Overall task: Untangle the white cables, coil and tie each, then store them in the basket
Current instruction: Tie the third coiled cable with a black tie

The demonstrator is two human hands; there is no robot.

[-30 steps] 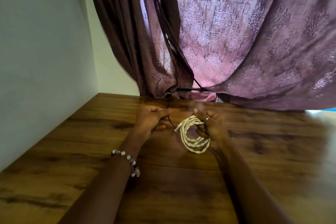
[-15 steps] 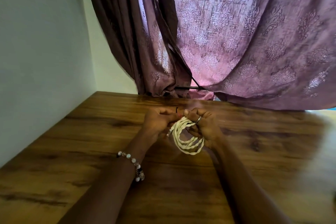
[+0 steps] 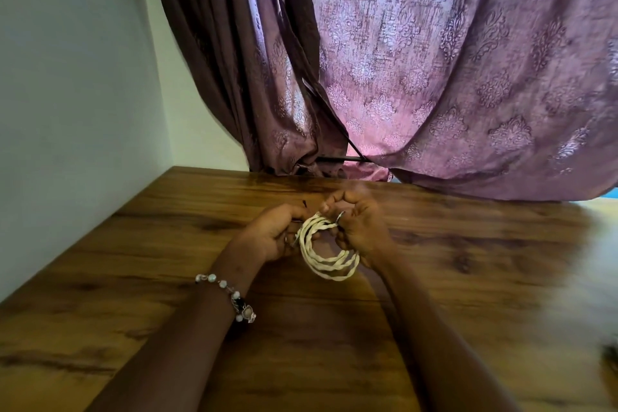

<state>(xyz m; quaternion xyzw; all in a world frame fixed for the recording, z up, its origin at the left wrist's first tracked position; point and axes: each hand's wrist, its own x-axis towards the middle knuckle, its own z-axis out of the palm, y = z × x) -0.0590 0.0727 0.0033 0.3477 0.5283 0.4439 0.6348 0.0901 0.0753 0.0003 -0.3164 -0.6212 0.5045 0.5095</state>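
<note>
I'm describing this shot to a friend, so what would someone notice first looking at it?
Probably the coiled white cable, held above the wooden table at centre between the left hand and the right hand. Behind them, a big purple patterned curtain fills the upper right. A beaded bracelet on the left wrist also catches the eye.

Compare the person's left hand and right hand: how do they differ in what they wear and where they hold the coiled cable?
The left hand has a beaded bracelet at its wrist; the right hand wears a ring. The left grips the white cable coil's left side, the right its right side. Both curl around it above the table.
</note>
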